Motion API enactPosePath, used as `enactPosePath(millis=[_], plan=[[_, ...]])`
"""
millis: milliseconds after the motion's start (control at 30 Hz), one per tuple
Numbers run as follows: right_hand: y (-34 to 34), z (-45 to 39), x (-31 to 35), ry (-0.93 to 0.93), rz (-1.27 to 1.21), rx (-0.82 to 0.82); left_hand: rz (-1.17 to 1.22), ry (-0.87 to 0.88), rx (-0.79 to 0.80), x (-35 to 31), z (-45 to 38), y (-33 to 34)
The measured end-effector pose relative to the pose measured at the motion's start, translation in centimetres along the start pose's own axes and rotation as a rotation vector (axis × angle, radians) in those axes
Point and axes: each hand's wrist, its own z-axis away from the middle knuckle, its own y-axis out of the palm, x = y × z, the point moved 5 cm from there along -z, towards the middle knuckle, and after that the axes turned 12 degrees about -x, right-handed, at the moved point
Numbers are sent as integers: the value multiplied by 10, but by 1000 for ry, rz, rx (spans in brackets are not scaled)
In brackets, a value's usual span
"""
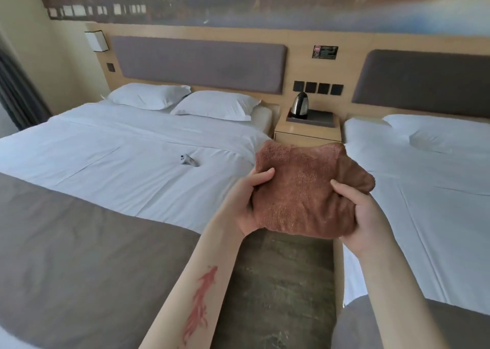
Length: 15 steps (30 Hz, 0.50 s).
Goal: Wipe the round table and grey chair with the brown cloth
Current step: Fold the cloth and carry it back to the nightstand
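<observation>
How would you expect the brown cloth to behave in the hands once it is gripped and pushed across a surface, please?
The brown cloth is probably floppy: its corners droop past the left hand and right hand. It looks light, since both hands hold it bunched in mid-air. Its fuzzy pile suggests it would grip rather than slip.

Both my forearms reach forward; my left hand [248, 202] and right hand [363, 216] each grip the brown cloth [302, 189], thumbs on top.
</observation>
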Motion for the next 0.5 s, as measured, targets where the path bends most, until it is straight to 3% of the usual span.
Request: enactPosePath(millis=[267, 500], plan=[[20, -185, 29, -8, -27, -79, -12, -88, 51, -27, -197, 29], [40, -388, 114, -65, 10, -93, 26, -96, 74, -68, -398, 102]])
